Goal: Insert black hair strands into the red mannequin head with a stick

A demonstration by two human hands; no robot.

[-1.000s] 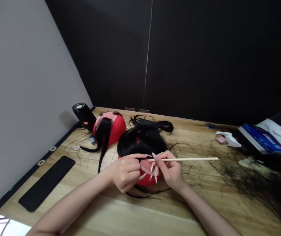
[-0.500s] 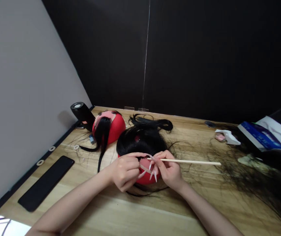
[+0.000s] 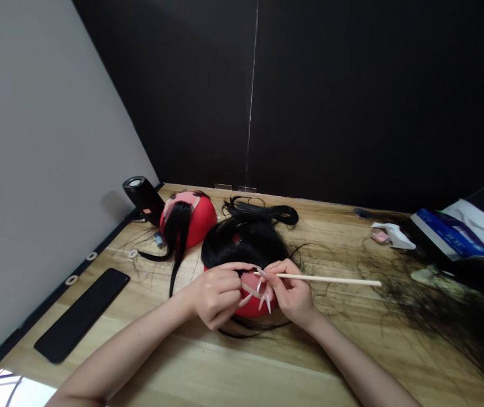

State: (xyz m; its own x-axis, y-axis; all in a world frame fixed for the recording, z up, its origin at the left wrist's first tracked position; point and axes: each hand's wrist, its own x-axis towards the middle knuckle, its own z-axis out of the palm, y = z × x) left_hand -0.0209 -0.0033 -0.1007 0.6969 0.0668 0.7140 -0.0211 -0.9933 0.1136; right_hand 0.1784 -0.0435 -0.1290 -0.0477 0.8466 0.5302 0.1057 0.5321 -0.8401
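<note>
In front of me lies a red head-shaped block [image 3: 255, 308] bearing a pink net wig cap [image 3: 249, 280] with a pale edge band. Long black hair [image 3: 252, 243] covers its far side. My right hand [image 3: 289, 291] pinches a ventilating needle [image 3: 330, 279] by its long pale stick handle, which points right; its tip is too small to make out. Curled at the left of the cap is my left hand [image 3: 218, 295], its index finger stretched along the hair's edge toward the needle. What its fingers grip is hidden.
Behind on the left stands a second red block [image 3: 203, 221] with a partly haired cap, beside a black cylindrical speaker [image 3: 143, 199]. A black phone [image 3: 83, 315] lies at left. Loose hair [image 3: 411, 297], crumpled tissue [image 3: 398, 236] and a blue-white packet [image 3: 453, 233] are at right.
The whole view has shifted very slightly. Both hands and the needle keep nearly the same place at the cap.
</note>
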